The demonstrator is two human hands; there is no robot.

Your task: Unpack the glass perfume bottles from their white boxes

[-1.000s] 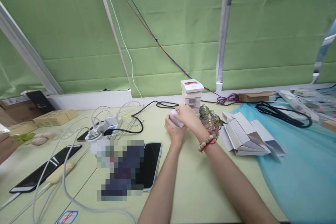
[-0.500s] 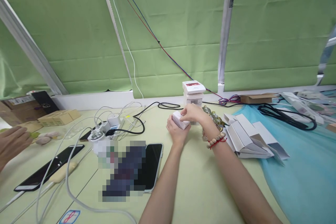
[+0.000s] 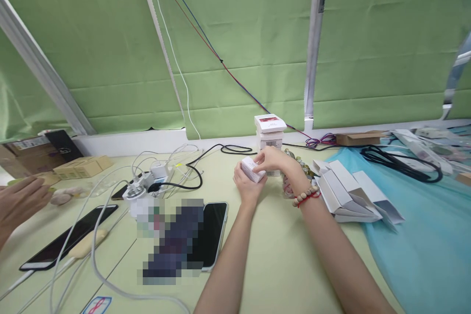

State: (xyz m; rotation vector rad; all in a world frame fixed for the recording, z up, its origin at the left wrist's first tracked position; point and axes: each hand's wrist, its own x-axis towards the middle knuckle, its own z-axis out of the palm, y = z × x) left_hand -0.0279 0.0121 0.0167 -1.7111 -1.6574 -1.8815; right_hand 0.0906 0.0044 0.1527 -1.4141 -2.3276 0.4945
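Note:
A small white carton (image 3: pixel 251 168) with faint print sits in my left hand (image 3: pixel 248 189), whose fingers wrap round its side and underneath. My right hand (image 3: pixel 278 159), with a beaded bracelet at the wrist, has its thumb and fingertips pinched at the carton's upper right end. Just behind the hands rises a stack of white boxes (image 3: pixel 270 136); the top one bears a red label and one below shows a barcode. Small bottles with gold-coloured tops (image 3: pixel 299 161) lie right of my right hand, partly hidden by it. Beside them are unfolded white cartons (image 3: pixel 344 191).
Phones (image 3: pixel 212 235) and a dark tablet-like device (image 3: pixel 69 238) lie to the left among white cables and a power strip (image 3: pixel 162 172). A co-worker's hand (image 3: pixel 24 203) is at the left edge. Blue sheeting (image 3: pixel 423 235) covers the right, with a black cable coil (image 3: pixel 401 161).
My right hand has shifted slightly on the carton, its wrist a little farther right. The co-worker's hand at the left has moved slightly to the right.

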